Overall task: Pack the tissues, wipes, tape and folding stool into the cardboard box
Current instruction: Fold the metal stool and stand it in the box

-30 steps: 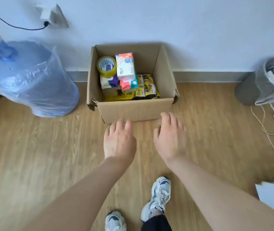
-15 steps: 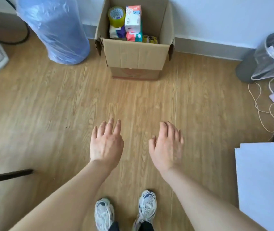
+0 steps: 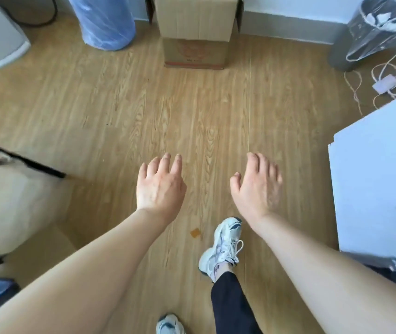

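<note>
The brown cardboard box [image 3: 194, 32] stands on the wooden floor against the far wall, at the top middle of the head view. Only its front wall and front flap show; its inside and contents are cut off by the frame's top edge. My left hand [image 3: 159, 186] and my right hand [image 3: 258, 185] hover palm down over bare floor, well in front of the box. Both hold nothing and their fingers are loosely spread. No tissues, wipes, tape or stool are visible.
A blue water jug in plastic wrap [image 3: 103, 20] stands left of the box. A bin with a clear liner [image 3: 370, 32] and tangled cables [image 3: 389, 83] lie at the far right. A white board [image 3: 380, 189] fills the right side. A black rod [image 3: 23, 160] crosses the left.
The view has backed away from the box, which has slid to the top edge so its contents are out of sight. Both empty hands are farther from it. One foot has stepped forward.
</note>
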